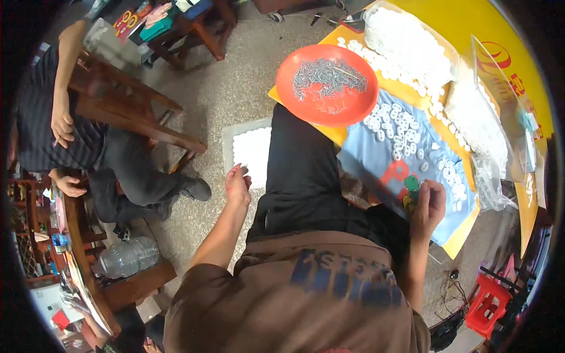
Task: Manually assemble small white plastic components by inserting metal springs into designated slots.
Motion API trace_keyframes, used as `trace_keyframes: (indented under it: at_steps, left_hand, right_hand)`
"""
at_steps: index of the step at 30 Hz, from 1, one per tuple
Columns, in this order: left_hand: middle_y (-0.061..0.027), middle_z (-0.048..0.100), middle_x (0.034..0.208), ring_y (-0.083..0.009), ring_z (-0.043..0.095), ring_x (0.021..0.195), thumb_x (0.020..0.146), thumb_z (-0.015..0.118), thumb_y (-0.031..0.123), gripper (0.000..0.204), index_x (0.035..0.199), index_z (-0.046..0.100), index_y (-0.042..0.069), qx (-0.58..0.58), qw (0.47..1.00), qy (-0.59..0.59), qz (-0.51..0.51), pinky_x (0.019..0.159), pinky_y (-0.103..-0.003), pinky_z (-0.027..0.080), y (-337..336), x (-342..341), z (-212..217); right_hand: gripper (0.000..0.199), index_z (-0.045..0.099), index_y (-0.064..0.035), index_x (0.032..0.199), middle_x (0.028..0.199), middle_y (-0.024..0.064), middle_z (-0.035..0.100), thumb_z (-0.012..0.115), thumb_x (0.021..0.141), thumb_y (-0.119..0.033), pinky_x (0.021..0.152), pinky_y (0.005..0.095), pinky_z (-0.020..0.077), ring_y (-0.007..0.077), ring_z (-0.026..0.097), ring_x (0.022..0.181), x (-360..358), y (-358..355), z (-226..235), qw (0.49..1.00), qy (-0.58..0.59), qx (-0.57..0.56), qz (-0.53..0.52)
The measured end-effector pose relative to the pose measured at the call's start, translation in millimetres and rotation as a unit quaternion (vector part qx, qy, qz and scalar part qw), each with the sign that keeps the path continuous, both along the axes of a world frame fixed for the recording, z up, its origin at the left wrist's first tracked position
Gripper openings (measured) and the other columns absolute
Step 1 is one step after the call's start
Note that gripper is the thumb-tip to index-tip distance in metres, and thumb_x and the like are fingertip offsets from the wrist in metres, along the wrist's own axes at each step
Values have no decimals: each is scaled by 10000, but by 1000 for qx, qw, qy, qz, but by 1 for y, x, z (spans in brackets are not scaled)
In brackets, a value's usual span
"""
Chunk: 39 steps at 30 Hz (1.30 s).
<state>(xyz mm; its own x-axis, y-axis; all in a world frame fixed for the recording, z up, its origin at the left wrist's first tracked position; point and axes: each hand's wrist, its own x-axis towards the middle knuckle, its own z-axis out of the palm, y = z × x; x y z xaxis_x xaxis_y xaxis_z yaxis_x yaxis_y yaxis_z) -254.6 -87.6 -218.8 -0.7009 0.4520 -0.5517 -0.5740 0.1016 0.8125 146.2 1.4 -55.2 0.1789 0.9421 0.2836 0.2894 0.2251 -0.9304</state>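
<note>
My left hand (238,186) is over the near edge of a pale tub (228,154) filled with white pieces (252,146). Its fingertips are pinched together, and anything between them is too small to name. On the right, my right hand (428,207) has thumb and fingers closed at the edge of a blue cloth (365,150), beside its green and red print. Whatever those fingers hold cannot be made out. Small white oval plastic parts with holes (400,130) lie scattered on the cloth. A red round dish (285,88) of thin metal pins (329,79) stands just beyond them.
White pieces are heaped in a clear bin (406,44) and in a second pile (479,117) on the yellow table (465,234). A clear plastic bag (491,182) lies beside them. At left another person (59,126) sits by a wooden stool (135,117). A red plastic stool (487,306) stands lower right.
</note>
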Motion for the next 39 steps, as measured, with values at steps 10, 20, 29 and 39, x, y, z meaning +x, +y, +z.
trace_keyframes:
  at_steps: [10,20,29,39]
  left_hand:
    - [-66,529,939,-146,533,634,819,497,116,419,1213,361,72,-48,992,94,-66,519,-255,395,-6,-22,-24]
    - [-79,560,876,-66,463,614,869,487,84,216,1055,503,-24,95,887,388,-232,601,-193,403,37,95,115]
    - [-137,575,778,-258,549,673,674,603,-79,222,891,584,-36,317,526,614,-496,610,-319,446,125,226,191]
    - [-48,538,725,-234,526,634,696,621,53,194,886,586,62,317,415,598,-608,545,-331,376,165,318,186]
  right_hand:
    - [49,543,-16,868,717,-14,488,549,821,-28,595,177,356,48,430,671,5,4,-3,1000,-25,-9,0]
    - [128,517,-7,972,934,35,519,515,844,-15,744,198,400,79,485,846,40,-3,14,998,2,18,-57]
    - [81,544,6,902,899,83,547,523,824,9,808,254,380,153,508,855,84,-21,11,985,-13,22,-169]
    - [135,560,13,838,749,119,557,564,722,83,589,283,421,224,533,653,95,-15,3,986,-84,56,-133]
